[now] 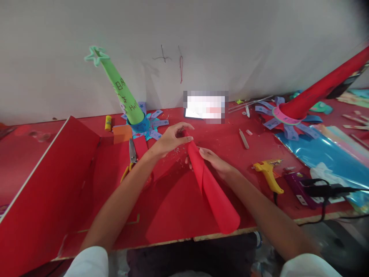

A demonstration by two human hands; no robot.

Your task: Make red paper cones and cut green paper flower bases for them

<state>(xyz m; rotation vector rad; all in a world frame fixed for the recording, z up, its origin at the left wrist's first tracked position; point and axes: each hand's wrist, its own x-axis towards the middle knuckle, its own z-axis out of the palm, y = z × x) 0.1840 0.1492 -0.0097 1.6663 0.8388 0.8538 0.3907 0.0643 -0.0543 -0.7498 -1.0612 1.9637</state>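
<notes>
A red paper cone is rolled up above the red table, its narrow tip pointing away from me and its wide end near the front edge. At the narrow tip, my left hand pinches the paper between thumb and fingers. My right hand grips the cone a little lower, thumb on top and fingertips showing on the far side. An overlapping paper edge runs along the cone's side. Scissors with yellow handles lie left of my left forearm, which partly covers them. A yellow glue gun rests right of my right hand.
A green paper cone with a star top stands at the back left, a red cone at the right. A red board rises on the left. A glue stick, a lit screen, blue film and a power strip with cables also lie about.
</notes>
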